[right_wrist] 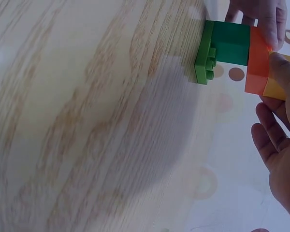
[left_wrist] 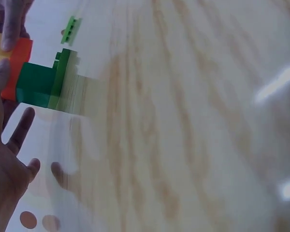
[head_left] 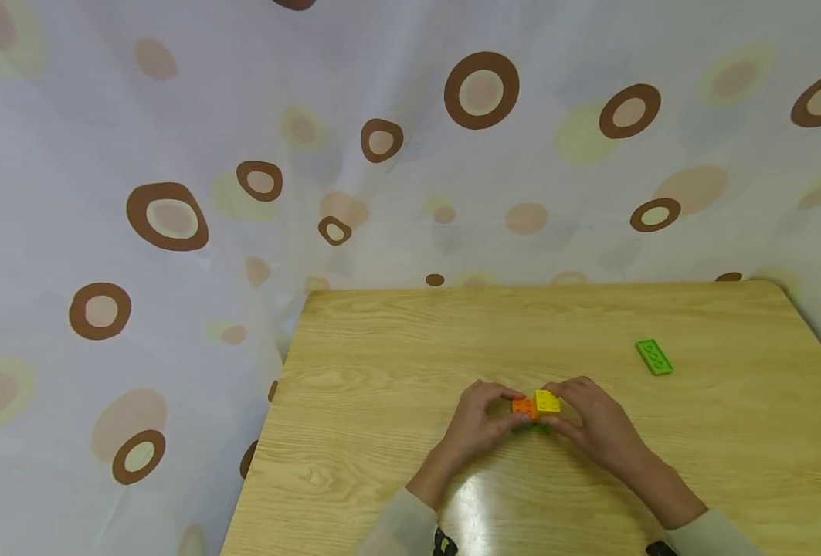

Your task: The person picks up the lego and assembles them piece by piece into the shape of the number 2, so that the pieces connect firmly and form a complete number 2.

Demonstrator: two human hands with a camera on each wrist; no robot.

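A small stack of toy building bricks stands on the table between both hands. At its base is a light green plate (right_wrist: 203, 58) with studs showing, and a dark green brick (right_wrist: 232, 43) sits on it. Above that lies an orange brick (head_left: 523, 407), which overhangs the dark green one. My left hand (head_left: 476, 421) pinches the orange brick between thumb and finger. On the orange brick's right part is a yellow brick (head_left: 547, 401), its sides pinched by my right hand (head_left: 598, 421). The other fingers of each hand spread below, as the wrist views show.
A second light green plate (head_left: 654, 357) lies studs up on the wooden table (head_left: 396, 340), farther back and to the right of the stack. Behind and to the left hangs a white sheet (head_left: 382, 62) with brown ring spots.
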